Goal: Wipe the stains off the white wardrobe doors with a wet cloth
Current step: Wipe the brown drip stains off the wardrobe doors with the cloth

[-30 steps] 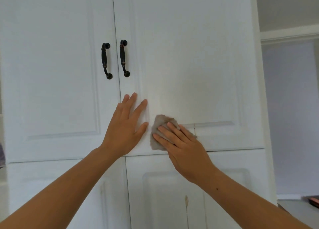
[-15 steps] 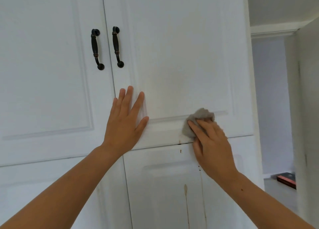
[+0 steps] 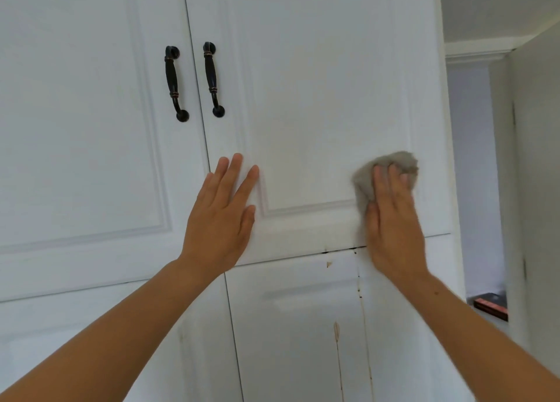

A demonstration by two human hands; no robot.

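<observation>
I am pressing the crumpled grey wet cloth [image 3: 385, 174] flat-fingered under my right hand [image 3: 394, 220] against the white panelled wardrobe door [image 3: 318, 98], bracing my open, empty left hand [image 3: 221, 217] alongside, ideally working downward toward the brown drip stains [image 3: 336, 335] below my wrist.

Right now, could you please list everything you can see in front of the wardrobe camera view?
upper doors: two, white, shut, top of view
lower doors: two, white, below the upper pair
handles: two, dark, upright, either side of the upper seam
cloth: one, grey, on the right upper door
stains: several, brown drips and specks, right lower door
flat object: one, dark with red edge, far right, low
left hand: flat on the door, bare
right hand: pressing the cloth
</observation>
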